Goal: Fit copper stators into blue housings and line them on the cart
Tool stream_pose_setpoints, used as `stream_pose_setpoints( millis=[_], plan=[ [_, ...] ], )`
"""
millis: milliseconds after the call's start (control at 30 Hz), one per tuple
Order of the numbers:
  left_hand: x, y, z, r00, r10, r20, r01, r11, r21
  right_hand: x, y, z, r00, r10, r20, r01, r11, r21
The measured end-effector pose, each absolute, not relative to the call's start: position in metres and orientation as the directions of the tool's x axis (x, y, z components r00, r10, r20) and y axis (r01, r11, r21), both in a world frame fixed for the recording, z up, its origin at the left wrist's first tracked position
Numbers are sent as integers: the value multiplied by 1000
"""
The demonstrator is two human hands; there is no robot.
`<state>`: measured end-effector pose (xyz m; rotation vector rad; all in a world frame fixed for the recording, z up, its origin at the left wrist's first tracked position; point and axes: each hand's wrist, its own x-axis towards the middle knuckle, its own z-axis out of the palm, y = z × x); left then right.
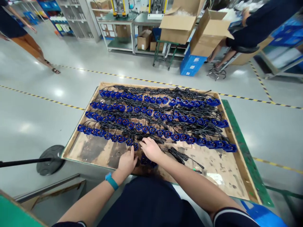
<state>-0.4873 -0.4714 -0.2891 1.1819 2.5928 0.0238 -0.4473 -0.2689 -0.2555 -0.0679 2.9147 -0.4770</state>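
Note:
Rows of blue round housings [121,138] with coloured wire ends inside lie in a shallow wooden tray [99,154]. Bundled black cables [177,154] run behind each row. My left hand [126,162] has its index finger stretched out, touching the last blue housing [134,146] of the nearest row, thumb apart. Just right of it, my right hand [151,149] has its fingers bent together at the black cable behind that housing; the fingertips are partly hidden. Below my right wrist, a few loose blue housings [145,160] lie close to the tray's front edge.
A green board edge [246,151] runs along the tray's right side. A white label [215,178] lies in the tray. Beyond are open cardboard boxes [178,28], blue crates [192,64] and workbenches [118,20]. One person walks at left; another sits on a stool at right.

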Motion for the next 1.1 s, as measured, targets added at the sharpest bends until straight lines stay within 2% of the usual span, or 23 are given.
stream_pose_setpoints(
  millis=[133, 267, 367, 467, 533, 633, 700, 733, 800, 900, 1100],
  plan=[
    [-480, -453, -277, -672, 603, -430, 599, 784, 164, -454, -276, -260, -974, -147, -173, -76, 928, -364],
    [-482, -444, -272, -686, 513, -516, 481, 852, 208, -454, -282, -263, -972, -150, -181, -64, 911, -408],
    [-492, -445, -275, -648, 533, -545, 474, 842, 259, -439, -263, -255, -994, -45, -104, 9, 883, -469],
    [-503, -450, -282, -616, 577, -537, 500, 813, 299, -401, -218, -245, -986, 157, -52, 163, 869, -467],
    [-503, -456, -286, -622, 611, -489, 509, 790, 340, -367, -185, -243, -952, 291, -95, 304, 869, -390],
    [-491, -465, -288, -618, 754, -222, 623, 642, 447, -318, -151, -252, -878, 423, -223, 469, 853, -228],
    [-479, -467, -288, -488, 872, -41, 760, 447, 472, -297, -144, -262, -843, 439, -311, 509, 839, -196],
    [-474, -467, -289, -397, 918, -10, 810, 355, 467, -291, -144, -267, -837, 425, -345, 509, 835, -207],
    [-465, -461, -292, -254, 966, -47, 859, 248, 448, -285, -147, -275, -842, 381, -382, 491, 835, -249],
    [-460, -450, -304, -230, 966, -116, 878, 257, 404, -286, -151, -277, -867, 361, -343, 464, 836, -293],
    [-462, -433, -323, -470, 882, -49, 820, 456, 346, -307, -151, -263, -961, 237, -139, 275, 846, -458]
  ],
)
